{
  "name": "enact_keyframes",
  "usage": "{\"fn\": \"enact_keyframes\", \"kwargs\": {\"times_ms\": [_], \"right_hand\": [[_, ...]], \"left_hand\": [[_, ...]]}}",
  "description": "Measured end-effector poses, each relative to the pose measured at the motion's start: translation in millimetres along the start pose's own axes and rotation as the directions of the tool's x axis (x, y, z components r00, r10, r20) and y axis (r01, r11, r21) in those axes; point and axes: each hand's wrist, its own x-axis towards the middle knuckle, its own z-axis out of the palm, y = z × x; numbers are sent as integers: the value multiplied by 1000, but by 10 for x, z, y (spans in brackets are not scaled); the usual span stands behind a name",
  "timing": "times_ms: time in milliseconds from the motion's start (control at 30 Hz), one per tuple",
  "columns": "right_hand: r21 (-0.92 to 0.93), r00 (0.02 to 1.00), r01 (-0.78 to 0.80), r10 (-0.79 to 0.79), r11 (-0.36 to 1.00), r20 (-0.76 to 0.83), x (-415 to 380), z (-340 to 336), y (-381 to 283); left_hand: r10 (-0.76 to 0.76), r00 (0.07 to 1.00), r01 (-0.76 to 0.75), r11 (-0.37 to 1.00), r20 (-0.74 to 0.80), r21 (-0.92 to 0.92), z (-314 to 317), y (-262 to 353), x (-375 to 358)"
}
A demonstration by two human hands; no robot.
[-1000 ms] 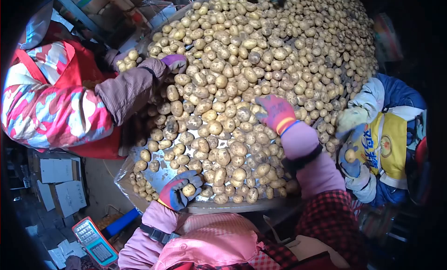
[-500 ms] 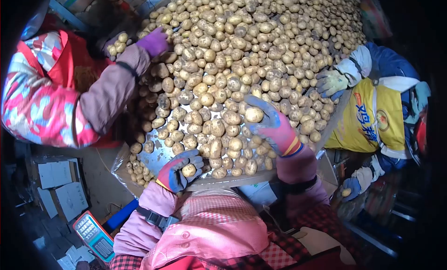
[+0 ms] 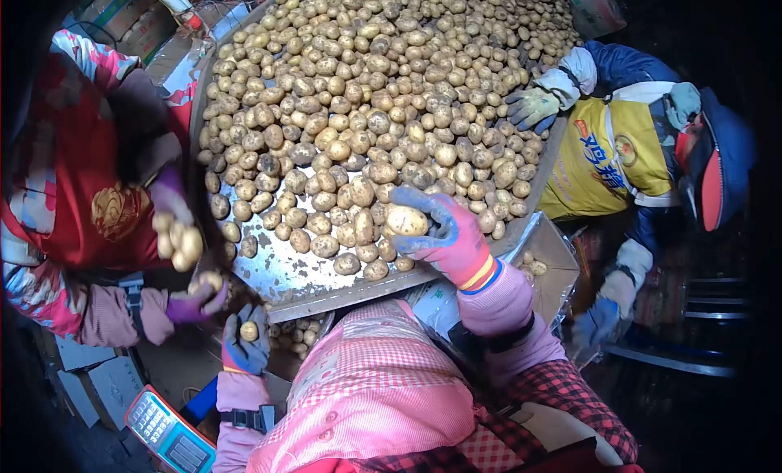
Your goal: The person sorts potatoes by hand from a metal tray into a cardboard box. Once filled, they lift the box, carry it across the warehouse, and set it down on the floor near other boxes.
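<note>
My right hand (image 3: 444,238), in a pink and blue glove, is closed around a pale potato (image 3: 406,220) above the front part of the pile. Beyond the table's front edge, at lower left, my left hand (image 3: 247,349) holds a small potato (image 3: 249,331) in its curled fingers. Below that edge, beside my left hand, a box holds several small potatoes (image 3: 303,336), partly hidden by the table. A large heap of potatoes (image 3: 358,90) covers most of the metal tabletop (image 3: 281,269), whose bare surface shows at the front left.
At left, a co-worker's purple gloves (image 3: 199,303) are near several potatoes. A person in a yellow apron (image 3: 590,159) rests a gloved hand (image 3: 531,106) on the heap's right side. A cardboard box (image 3: 550,265) stands front right; a scale (image 3: 169,431) is at lower left.
My left hand has moved down and left past the table edge with the small potato. My right hand still holds its potato, lower now. The left co-worker's hand has left the heap. The view has shifted.
</note>
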Motion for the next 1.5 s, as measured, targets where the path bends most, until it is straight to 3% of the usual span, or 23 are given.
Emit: {"fn": "enact_keyframes", "kwargs": {"times_ms": [100,167,200,233,300,333,367,433,500,567,667,767,933,967,1000,1033,1133,1200,1233,1300,1433,1467,1500], "right_hand": [[121,990,-138,136,983,26,-218,66,127],[384,868,-480,490,789,78,-422,53,278],[426,825,-546,552,722,122,-576,4,514],[427,828,-538,551,727,106,-716,-6,658],[440,805,-532,594,724,-4,-1003,4,892],[429,796,-530,603,731,-44,-1088,4,930],[443,794,-517,603,732,-71,-1197,-26,947],[525,759,-517,646,676,-84,-1312,-87,714],[663,831,-325,538,675,-139,-1530,-213,840],[600,801,-170,464,782,-377,-1755,-312,813],[661,714,-55,492,749,-498,-2211,-407,976],[678,577,-316,702,664,-418,-2966,-562,1166],[529,79,-175,548,830,-833,-4213,-1663,891],[417,-80,-523,445,743,-892,-4438,-1780,908],[303,-172,-800,287,517,-942,-4638,-1923,982],[195,-177,-961,105,195,-978,-4802,-2088,1157],[187,-187,-807,58,560,-981,-4230,-1917,1721],[317,74,-443,387,838,-919,-3734,-1737,2039],[470,200,-268,526,841,-827,-3487,-1659,2209],[-72,414,-472,148,879,-898,-2807,-1522,2193],[0,642,-345,236,938,-729,-1603,-1492,1585],[-107,654,-271,102,957,-750,-1391,-1458,1774],[-371,716,-414,45,831,-697,-1192,-1464,1665]], "left_hand": [[-19,995,13,998,-99,-61,-615,126,41],[-81,966,54,992,-245,-115,-963,187,132],[-116,944,98,992,-308,-73,-776,175,47],[-142,917,140,990,-372,-33,-578,136,-66],[-313,946,309,949,88,63,-519,100,-40],[-318,938,295,941,139,163,-134,13,-153],[-226,972,210,957,58,199,-115,-41,-39],[-372,928,353,888,10,296,119,85,35],[-237,944,34,763,230,645,236,49,92],[-303,903,50,778,305,627,650,-179,-79],[-410,881,119,673,234,730,809,-465,107],[-465,845,52,563,264,825,1000,-760,185],[-610,767,266,584,199,767,1066,-949,355],[-610,765,261,587,207,766,1109,-989,340],[-596,784,270,579,174,769,1143,-1011,294],[-569,811,276,581,139,766,1150,-985,260],[-665,671,219,600,327,770,985,-871,484],[-494,842,174,630,218,757,996,-846,351],[-458,870,170,625,181,762,1041,-820,294],[-422,888,143,631,183,762,1108,-783,221],[-386,906,155,684,173,713,1079,-669,171],[-377,909,148,692,179,707,1078,-661,146],[-370,910,141,699,185,701,1077,-658,126]]}}
